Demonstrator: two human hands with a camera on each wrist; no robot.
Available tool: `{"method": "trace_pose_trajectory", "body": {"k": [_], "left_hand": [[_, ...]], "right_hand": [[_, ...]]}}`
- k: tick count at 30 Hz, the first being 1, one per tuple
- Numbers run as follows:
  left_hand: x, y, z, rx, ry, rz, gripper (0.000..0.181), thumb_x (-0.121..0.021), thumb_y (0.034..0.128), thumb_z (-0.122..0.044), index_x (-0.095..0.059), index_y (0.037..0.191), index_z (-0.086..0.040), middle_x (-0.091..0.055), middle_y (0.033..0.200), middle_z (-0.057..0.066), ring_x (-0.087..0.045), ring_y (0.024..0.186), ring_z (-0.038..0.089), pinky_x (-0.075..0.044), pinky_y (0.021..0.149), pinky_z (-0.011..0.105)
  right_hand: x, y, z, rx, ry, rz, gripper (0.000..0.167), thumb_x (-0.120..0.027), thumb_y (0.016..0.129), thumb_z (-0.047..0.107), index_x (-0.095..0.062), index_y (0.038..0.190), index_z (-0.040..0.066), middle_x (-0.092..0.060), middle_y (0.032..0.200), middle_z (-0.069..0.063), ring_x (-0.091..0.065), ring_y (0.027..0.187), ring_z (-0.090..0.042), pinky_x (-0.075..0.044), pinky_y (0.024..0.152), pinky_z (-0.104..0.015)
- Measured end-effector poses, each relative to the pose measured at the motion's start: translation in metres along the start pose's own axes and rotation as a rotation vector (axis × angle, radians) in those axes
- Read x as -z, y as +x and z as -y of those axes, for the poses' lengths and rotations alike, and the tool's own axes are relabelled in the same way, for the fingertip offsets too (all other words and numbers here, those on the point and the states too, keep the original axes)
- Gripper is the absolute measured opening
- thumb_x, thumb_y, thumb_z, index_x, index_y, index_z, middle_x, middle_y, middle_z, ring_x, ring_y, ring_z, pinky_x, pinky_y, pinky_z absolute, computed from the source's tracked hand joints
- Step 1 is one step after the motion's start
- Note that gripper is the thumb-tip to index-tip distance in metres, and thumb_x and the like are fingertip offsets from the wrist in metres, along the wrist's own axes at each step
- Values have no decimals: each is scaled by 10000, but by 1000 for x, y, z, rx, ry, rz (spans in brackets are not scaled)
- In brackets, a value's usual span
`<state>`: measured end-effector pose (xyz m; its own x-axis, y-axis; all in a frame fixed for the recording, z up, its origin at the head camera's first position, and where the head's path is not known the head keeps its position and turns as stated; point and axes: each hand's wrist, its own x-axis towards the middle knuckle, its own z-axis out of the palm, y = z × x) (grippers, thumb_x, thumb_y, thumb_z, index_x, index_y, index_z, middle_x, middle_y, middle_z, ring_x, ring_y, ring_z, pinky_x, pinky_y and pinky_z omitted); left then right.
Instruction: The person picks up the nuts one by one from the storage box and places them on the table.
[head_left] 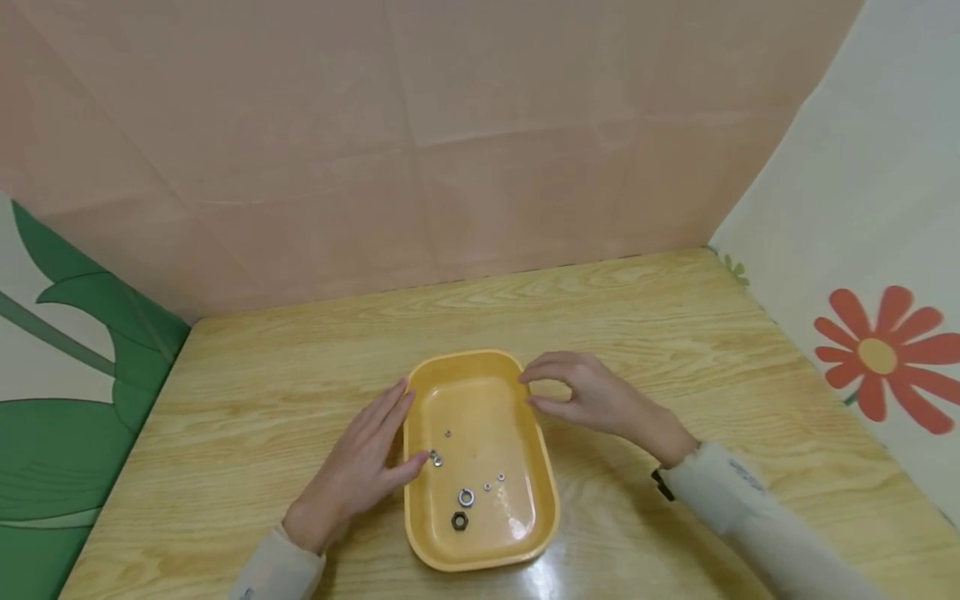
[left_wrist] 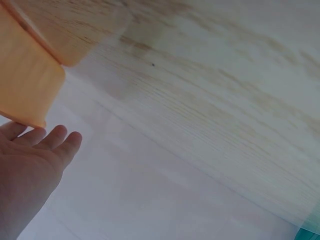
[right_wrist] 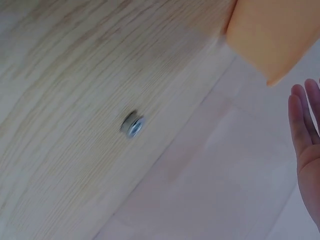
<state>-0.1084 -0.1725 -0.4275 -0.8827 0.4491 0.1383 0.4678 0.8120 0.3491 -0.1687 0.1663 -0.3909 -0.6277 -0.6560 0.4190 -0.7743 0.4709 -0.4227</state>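
And the yellow tray sits at six o'clock, dark nut and silver ring toward its own six. Bracing it looks like the step in hand; the next move probably asks for even pressure. Left hand at nine: grip spread, straight fingers alongside. Right hand at two: thumb and fingers parted, tips by the tray, nothing clasped.

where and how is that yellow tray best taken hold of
Probably by the rim of the yellow tray, midway along both long sides: left hand from the left, right hand from the right. It sits upright, its long sides face left and right, and holding both should help keep it level under the small metal parts.
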Motion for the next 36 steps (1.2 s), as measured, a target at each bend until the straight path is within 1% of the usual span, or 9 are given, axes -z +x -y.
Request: {"method": "trace_pose_trajectory", "body": {"k": [8, 14, 18, 24, 28, 36], "left_hand": [[-1, 2, 2, -5, 2, 4, 861, -570, 938, -551, -253, 1568, -58, -173, 1667, 98, -275, 1505, 330, -280, 1209, 549], [-1, 2, 2, -4, -2, 4, 865, -565, 936, -562, -255, 1569, -61, -171, 1669, 90, -274, 1506, 325, -281, 1210, 546], [-1, 2, 2, -3, -7, 4, 861, -582, 933, -543, -257, 1568, -60, -181, 1667, 98, -273, 1506, 326, -279, 1212, 543], [0, 2, 2, -7, -11, 3, 857, -591, 932, -529, -266, 1564, -52, -199, 1662, 111, -278, 1503, 331, -279, 1214, 540], [-1, 2, 3, -6, -12, 0, 855, -592, 931, -528, -270, 1563, -52, -204, 1661, 108, -282, 1502, 332, -285, 1210, 544], [-1, 1, 4, -6, -8, -7, 847, -593, 932, -525, -271, 1566, -64, -205, 1663, 98, -284, 1502, 329, -296, 1203, 551]], "right_hand": [[-8, 8, 5, 30, 23, 4, 233, -774, 830, 126, -747, 1057, 80, -745, 1053, -46, -712, 980, -186, -606, 863, -331], [-14, 12, 9, 16, 47, 46, 238, -771, 838, 131, -746, 1068, 73, -743, 1067, -48, -705, 982, -177, -603, 866, -324], [-19, 15, 12, 5, 46, 75, 236, -764, 850, 136, -743, 1072, 59, -740, 1096, -63, -702, 1014, -205, -596, 896, -360], [-28, 19, 14, 43, 23, 87, 219, -743, 868, 141, -744, 1070, 56, -737, 1110, -69, -696, 1049, -232, -584, 931, -382], [-31, 22, 16, 42, 22, 108, 215, -733, 875, 139, -743, 1073, 57, -735, 1119, -71, -690, 1066, -244, -577, 945, -389], [-40, 27, 22, 26, 15, 151, 221, -714, 898, 181, -742, 1094, 82, -732, 1127, -41, -686, 1069, -202, -569, 960, -360]]}}
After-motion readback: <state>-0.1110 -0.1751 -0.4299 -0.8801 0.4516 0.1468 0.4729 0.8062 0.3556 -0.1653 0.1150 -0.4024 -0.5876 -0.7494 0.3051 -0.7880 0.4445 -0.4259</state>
